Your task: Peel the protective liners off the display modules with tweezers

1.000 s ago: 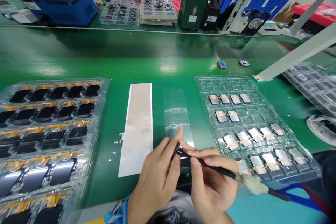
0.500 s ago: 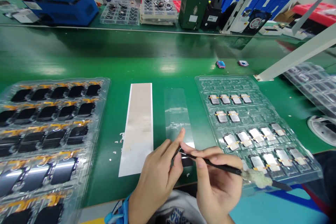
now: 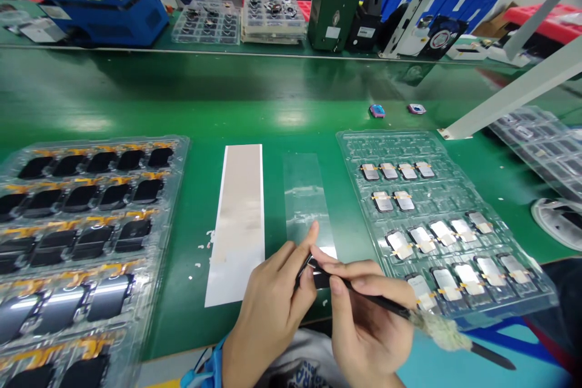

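Both hands meet at the near edge of the green desk (image 3: 273,103). The left hand (image 3: 273,309) is pinched shut on a small dark screen module (image 3: 319,277), with thumb and forefinger at its edges. The right hand (image 3: 368,324) is closed like a pen grip around a thin black tool (image 3: 377,302), whose tip rests on the module and whose shaft carries a wad of whitish fluff (image 3: 439,330). The module is held just above the lower end of a clear film strip (image 3: 304,194), beside a white strip (image 3: 240,218). Judging by the trays, the work looks to be partway through. The left tray (image 3: 184,194) is packed with dark modules. The right tray (image 3: 350,145) holds several rows lying silver side up, but its far row and part of another are unfilled.
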`<state>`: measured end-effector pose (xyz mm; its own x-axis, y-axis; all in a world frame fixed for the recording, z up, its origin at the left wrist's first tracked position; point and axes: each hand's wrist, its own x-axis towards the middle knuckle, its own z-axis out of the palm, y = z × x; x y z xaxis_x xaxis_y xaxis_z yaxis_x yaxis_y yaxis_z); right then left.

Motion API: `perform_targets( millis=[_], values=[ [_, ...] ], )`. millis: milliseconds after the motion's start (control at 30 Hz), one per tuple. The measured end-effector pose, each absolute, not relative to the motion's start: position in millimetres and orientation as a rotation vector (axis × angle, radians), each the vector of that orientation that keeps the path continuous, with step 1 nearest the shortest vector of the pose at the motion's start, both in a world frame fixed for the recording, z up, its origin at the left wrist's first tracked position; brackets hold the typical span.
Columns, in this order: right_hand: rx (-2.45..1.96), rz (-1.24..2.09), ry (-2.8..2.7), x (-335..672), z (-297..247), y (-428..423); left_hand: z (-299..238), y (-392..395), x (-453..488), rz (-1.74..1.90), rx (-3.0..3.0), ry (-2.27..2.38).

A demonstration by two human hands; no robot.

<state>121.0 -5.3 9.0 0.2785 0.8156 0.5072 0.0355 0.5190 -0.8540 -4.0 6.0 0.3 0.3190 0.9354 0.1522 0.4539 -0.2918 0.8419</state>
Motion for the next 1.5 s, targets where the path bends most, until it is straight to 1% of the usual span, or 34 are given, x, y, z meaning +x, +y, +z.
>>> perform_targets(
  millis=[333,500,633,733,767,833,900,1000,1167,1300,1500],
  values=[
    [-0.903,0.647,-1.168,130.0,12.4,-3.8,2.8,4.7,-5.2,0.901,1.832,1.197],
    [-1.147,0.682,-1.530,156.8,19.7,-5.8,6.5,-2.8,-5.6,0.848,1.646,1.203],
    [-1.208,0.723,-1.686,174.1,31.0,-8.6,12.4,-3.4,4.7,0.788,1.584,1.080],
    [-1.367,0.522,-1.715,211.9,40.8,5.2,17.1,-2.1,9.4,0.879,1.563,1.012],
    [-1.481,0.400,-1.724,231.1,43.2,14.2,17.8,-1.7,8.9,0.928,1.565,1.033],
    [-1.862,0.115,-1.698,274.6,45.0,36.7,17.5,-0.9,5.3,1.012,1.570,1.130],
    [-2.004,0.059,-1.649,314.8,41.9,61.2,15.7,0.0,1.3,1.046,1.552,1.247],
    [-2.111,0.097,-1.667,350.9,29.4,90.2,13.0,1.3,-0.2,1.026,1.505,1.348],
    [-2.168,0.124,-1.758,359.4,10.4,104.7,13.1,2.7,4.2,1.012,1.456,1.395],
    [-2.116,0.078,-1.851,355.4,13.2,103.6,13.7,2.5,4.5,0.992,1.413,1.398],
    [-1.839,0.318,-2.243,342.6,26.5,111.6,12.6,2.8,2.9,0.971,1.399,1.390]
  ],
)
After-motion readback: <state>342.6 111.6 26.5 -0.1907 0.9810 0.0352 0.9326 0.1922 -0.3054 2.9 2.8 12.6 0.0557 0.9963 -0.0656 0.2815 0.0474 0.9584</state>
